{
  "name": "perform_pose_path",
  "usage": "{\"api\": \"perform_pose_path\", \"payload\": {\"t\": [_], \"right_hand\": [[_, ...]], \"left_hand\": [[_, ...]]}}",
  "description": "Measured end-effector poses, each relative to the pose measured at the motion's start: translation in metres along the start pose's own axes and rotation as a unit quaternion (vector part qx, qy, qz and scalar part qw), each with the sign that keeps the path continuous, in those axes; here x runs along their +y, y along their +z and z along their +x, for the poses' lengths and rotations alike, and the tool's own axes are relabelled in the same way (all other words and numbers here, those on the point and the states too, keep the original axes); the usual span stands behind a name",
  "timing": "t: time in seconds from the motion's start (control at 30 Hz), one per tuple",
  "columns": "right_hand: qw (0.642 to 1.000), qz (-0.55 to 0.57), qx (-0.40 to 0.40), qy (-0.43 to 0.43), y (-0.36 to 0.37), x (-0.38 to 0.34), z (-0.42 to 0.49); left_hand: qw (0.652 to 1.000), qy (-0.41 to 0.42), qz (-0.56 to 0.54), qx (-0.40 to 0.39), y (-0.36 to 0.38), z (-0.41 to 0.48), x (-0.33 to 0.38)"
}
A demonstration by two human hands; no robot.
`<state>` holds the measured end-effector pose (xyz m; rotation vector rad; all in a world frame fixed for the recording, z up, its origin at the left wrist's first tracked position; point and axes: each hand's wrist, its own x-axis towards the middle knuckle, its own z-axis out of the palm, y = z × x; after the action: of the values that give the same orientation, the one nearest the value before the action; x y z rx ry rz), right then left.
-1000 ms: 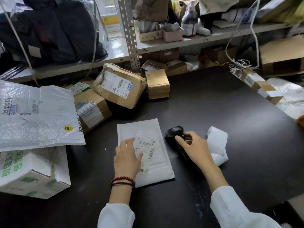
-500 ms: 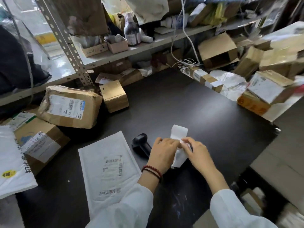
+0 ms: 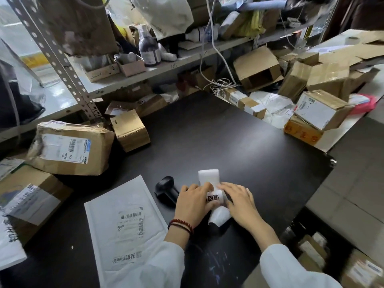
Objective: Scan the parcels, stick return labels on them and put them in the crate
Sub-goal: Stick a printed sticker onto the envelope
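A white padded mailer (image 3: 124, 227) with a barcode label lies flat on the dark table (image 3: 239, 142) at the lower left. To its right a black handheld scanner (image 3: 166, 189) rests on the table. Beside the scanner, both hands hold a white strip of return labels (image 3: 209, 177). My left hand (image 3: 193, 202) and my right hand (image 3: 239, 201) pinch it from either side. A label with black print (image 3: 214, 198) shows between my fingers. The strip's lower end curls under my hands.
Taped cardboard parcels (image 3: 70, 147) and a small brown box (image 3: 131, 129) sit at the left and back. More boxes (image 3: 320, 109) pile up at the right edge. A metal shelf (image 3: 166, 71) with bottles and cables runs behind. Boxes lie on the floor at lower right.
My right hand let go of the scanner and my left hand left the mailer. Both hands now hold the label strip, and a printed label has come into view. The view swung right.
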<state>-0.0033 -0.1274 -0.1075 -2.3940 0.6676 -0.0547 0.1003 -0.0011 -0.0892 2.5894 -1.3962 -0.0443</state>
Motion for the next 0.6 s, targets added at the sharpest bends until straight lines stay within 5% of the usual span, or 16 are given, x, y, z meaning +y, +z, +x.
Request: {"api": "perform_pose_path", "payload": {"t": [0.2, 0.6], "right_hand": [[0.996, 0.079, -0.002, -0.031, -0.003, 0.005, -0.006], [0.991, 0.11, 0.072, -0.024, 0.0, 0.0, -0.013]], "left_hand": [[0.998, 0.018, 0.031, 0.052, 0.005, -0.001, -0.003], [0.989, 0.041, -0.141, 0.015, -0.008, 0.003, -0.007]]}}
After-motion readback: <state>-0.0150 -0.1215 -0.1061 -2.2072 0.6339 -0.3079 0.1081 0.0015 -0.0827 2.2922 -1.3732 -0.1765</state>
